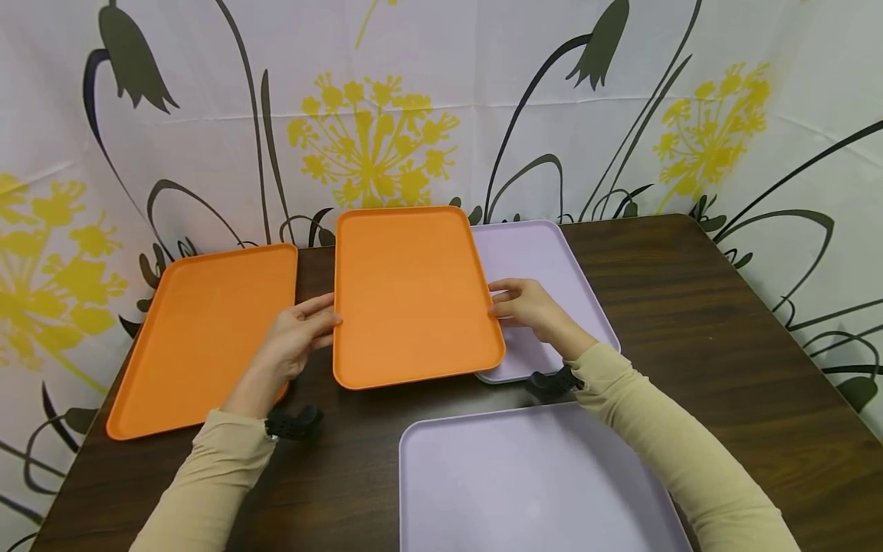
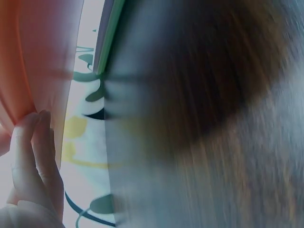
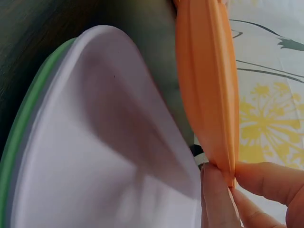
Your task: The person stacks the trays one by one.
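Note:
Both hands hold an orange tray [image 1: 414, 295] raised above the table. My left hand [image 1: 293, 337] grips its left edge, with fingers under the rim in the left wrist view. At the opposite edge, my right hand [image 1: 527, 307] pinches the rim between thumb and fingers [image 3: 266, 183]. Partly hidden behind the raised tray lies a lilac tray [image 1: 552, 284]; the right wrist view shows a green rim [image 3: 23, 123] beneath this lilac one. Another orange tray [image 1: 214, 330] lies to the left, its right edge partly covered by the left hand.
A second lilac tray [image 1: 524, 483] lies at the near edge of view, under the right forearm. The dark wooden table [image 1: 724, 345] ends at a flower-printed curtain [image 1: 428, 46] behind and at both sides. A black wrist strap [image 1: 293, 423] sits on the left wrist.

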Demonstrator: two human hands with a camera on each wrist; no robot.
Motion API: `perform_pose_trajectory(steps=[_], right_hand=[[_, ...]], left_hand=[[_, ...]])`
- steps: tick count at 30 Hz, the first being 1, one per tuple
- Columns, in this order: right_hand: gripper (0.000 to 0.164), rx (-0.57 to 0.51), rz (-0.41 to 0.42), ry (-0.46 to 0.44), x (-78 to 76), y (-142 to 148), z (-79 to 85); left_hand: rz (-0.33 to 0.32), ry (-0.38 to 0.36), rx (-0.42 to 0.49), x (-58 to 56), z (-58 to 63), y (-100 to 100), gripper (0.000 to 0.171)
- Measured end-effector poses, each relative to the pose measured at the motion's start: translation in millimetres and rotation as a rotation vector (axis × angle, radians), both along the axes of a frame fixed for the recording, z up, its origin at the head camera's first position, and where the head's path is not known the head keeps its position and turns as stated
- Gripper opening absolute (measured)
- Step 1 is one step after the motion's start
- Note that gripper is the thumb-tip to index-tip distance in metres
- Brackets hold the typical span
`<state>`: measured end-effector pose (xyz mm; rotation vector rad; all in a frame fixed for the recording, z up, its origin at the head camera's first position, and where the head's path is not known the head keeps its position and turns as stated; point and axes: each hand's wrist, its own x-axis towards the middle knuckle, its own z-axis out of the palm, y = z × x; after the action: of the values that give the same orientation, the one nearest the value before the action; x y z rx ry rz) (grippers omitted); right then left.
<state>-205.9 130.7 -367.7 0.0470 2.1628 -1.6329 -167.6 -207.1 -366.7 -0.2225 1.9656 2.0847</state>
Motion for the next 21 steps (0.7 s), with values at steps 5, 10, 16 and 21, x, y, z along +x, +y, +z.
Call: perform_pose_trajectory(steps=[5,10,16,21], right_hand=[[0.053,0.026,-0.015,0.006,-0.3,11.4,1.2],[0.054,0.066,-0.016,0.014,-0.8,26.0,2.0],[0.054,0.101,-0.008,0.030,-1.2,43.3,5.7],[0.053,0.130,-0.016,0.032,-1.0,59.9,9.1]], left_hand=[[-0.012,0.008,0.033,-1.2,-1.4,12.5,0.063],[-0.016,-0.008,0.034,-2.7,-0.6,26.8,0.061],[-0.011,-0.037,0.021,-6.3,0.2,45.5,0.059],[-0.025,-0.054,0.029,-11.7,-2.0,63.4,0.058]])
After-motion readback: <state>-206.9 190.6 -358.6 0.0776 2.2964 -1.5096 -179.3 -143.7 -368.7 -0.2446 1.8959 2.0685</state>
